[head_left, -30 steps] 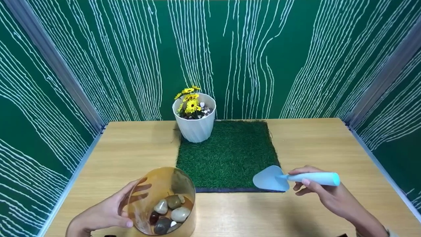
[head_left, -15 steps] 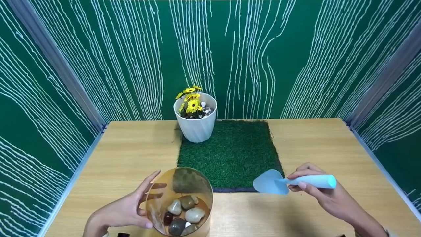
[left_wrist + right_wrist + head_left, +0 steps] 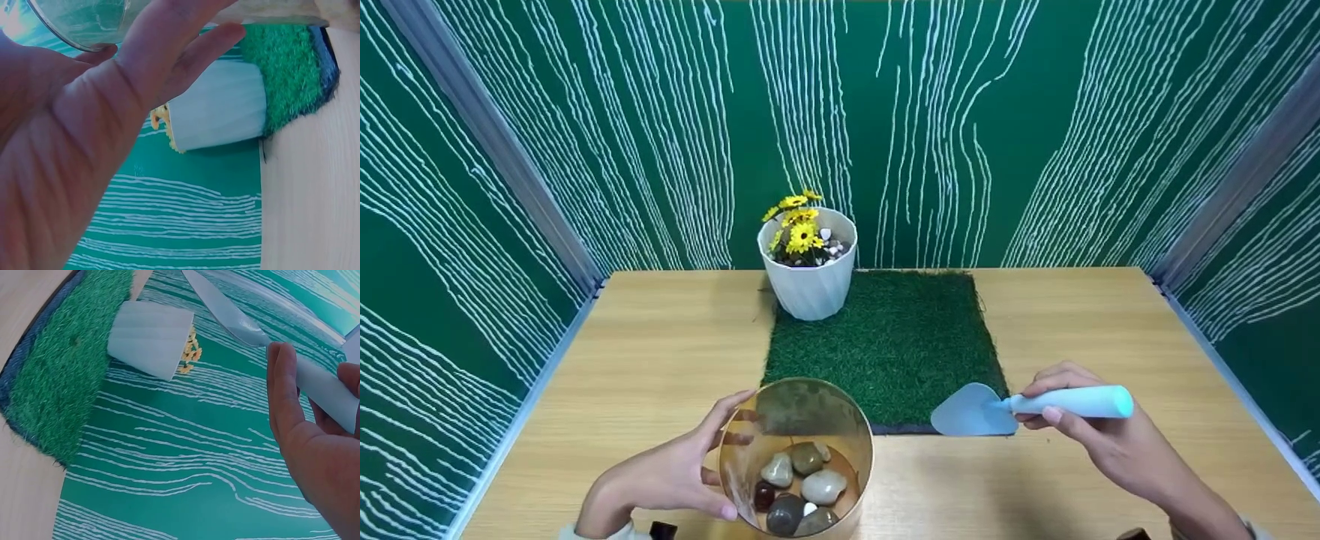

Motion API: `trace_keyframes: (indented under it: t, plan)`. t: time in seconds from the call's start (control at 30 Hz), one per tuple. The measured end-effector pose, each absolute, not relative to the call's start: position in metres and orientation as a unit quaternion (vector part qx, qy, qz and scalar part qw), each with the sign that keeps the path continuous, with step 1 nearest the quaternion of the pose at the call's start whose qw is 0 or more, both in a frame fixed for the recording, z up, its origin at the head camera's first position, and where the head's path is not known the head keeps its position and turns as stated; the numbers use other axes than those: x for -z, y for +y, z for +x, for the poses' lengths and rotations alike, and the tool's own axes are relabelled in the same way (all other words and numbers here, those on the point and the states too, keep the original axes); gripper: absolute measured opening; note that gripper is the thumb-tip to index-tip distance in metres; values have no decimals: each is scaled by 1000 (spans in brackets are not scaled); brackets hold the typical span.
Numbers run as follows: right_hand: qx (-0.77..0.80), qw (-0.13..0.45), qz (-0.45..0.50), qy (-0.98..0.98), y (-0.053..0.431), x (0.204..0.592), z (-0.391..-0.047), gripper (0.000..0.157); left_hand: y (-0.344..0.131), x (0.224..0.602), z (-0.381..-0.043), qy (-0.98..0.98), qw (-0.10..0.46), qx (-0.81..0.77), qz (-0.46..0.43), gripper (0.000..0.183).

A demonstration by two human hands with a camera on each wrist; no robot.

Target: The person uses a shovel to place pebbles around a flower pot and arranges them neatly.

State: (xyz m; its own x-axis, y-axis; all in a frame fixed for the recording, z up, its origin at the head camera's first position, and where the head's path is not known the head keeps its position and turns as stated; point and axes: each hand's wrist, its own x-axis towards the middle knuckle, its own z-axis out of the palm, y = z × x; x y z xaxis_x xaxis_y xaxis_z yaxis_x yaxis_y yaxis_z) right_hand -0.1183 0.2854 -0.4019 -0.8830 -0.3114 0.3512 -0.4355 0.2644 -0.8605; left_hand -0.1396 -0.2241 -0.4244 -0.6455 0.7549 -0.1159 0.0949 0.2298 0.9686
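My left hand [image 3: 682, 472] grips the left side of a clear amber-tinted cylindrical container [image 3: 864, 487], thumb in front and fingers behind. Several smooth stones [image 3: 823, 487] in white, grey and brown lie at its bottom. In the left wrist view that hand [image 3: 107, 107] lies against the container's clear wall [image 3: 107, 17]. My right hand [image 3: 1099, 435] holds a pale blue trowel [image 3: 975, 411] by its handle, blade pointing left over the mat's front right corner. In the right wrist view the trowel's handle [image 3: 326, 391] sits between the thumb and fingers of this hand [image 3: 315, 444].
A white pot [image 3: 810, 289] with yellow flowers [image 3: 801, 236] and pebbles stands on the back left corner of a green grass mat [image 3: 892, 345]. The mat lies on a wooden table [image 3: 675, 337]. Green walls [image 3: 660, 135] with white lines enclose the table's back and sides.
My left hand and the container with the stones have moved right, in front of the mat. The trowel in my right hand has shifted only slightly.
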Motion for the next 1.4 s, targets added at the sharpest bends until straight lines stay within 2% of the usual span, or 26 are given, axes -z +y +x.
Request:
trace_keyframes:
  t: [0.37, 0.53, 0.83, 1.1, 1.4]
  plan:
    - [-606, 67, 221, -761, 268, 387, -118, 25, -204, 427, -146, 724, 301, -542, 302, 119]
    - [-641, 74, 259, -719, 259, 385, -119, 30, -197, 428, -148, 724, 304, -538, 305, 119]
    - [-651, 79, 264, -708, 246, 380, -119, 30, -189, 430, -151, 744, 257, -510, 348, 118]
    - [-645, 66, 245, -721, 238, 378, -118, 31, -179, 428, -150, 761, 253, -493, 337, 121]
    - [-645, 35, 292, -705, 214, 384, -120, 33, -165, 427, -150, 778, 255, -474, 325, 126]
